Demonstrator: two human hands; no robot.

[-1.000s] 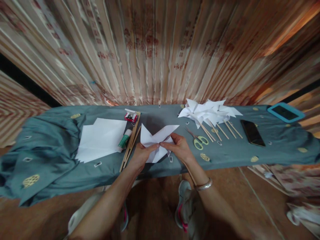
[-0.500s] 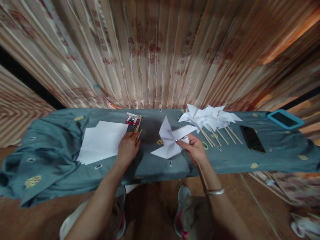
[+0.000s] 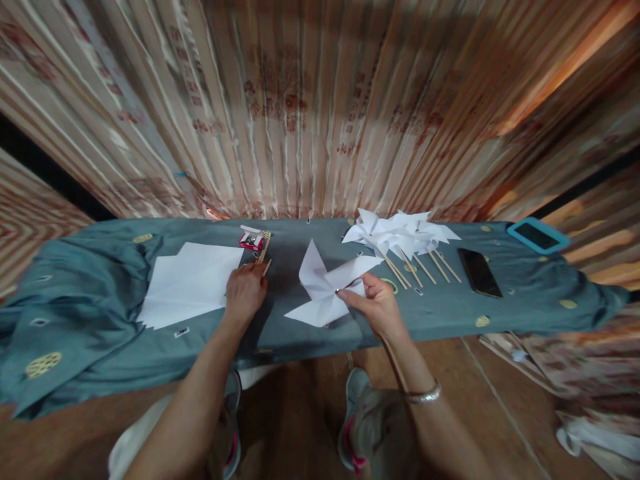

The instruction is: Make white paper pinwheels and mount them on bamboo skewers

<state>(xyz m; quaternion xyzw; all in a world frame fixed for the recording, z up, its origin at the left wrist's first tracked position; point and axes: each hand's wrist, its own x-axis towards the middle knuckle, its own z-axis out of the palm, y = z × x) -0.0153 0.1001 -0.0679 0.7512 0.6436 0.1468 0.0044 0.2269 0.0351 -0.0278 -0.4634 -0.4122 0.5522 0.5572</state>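
My right hand (image 3: 377, 303) pinches a white paper pinwheel (image 3: 320, 290) at its folded middle, the thumb by a small dark pin at the centre. Its blades fan out to the left, above the cloth. My left hand (image 3: 245, 290) lies over the thin wooden sticks (image 3: 265, 245) beside the paper stack, with its fingers curled on a stick; the fingertips are partly hidden. Just beyond that hand sits a small open red and white box (image 3: 251, 239) with shiny bits inside. White paper sheets (image 3: 193, 280) lie in a pile left of my left hand.
Several finished pinwheels on sticks (image 3: 400, 233) lie heaped at the back right. Near them are a greenish ring (image 3: 390, 285), a black phone (image 3: 479, 272) and a blue-framed device (image 3: 538, 235). A teal cloth (image 3: 430, 313) covers the table; a patterned curtain (image 3: 300, 120) hangs behind.
The whole view has shifted, so things appear farther left. The pinwheel in my right hand has tilted a little. My left hand stays at the sticks.
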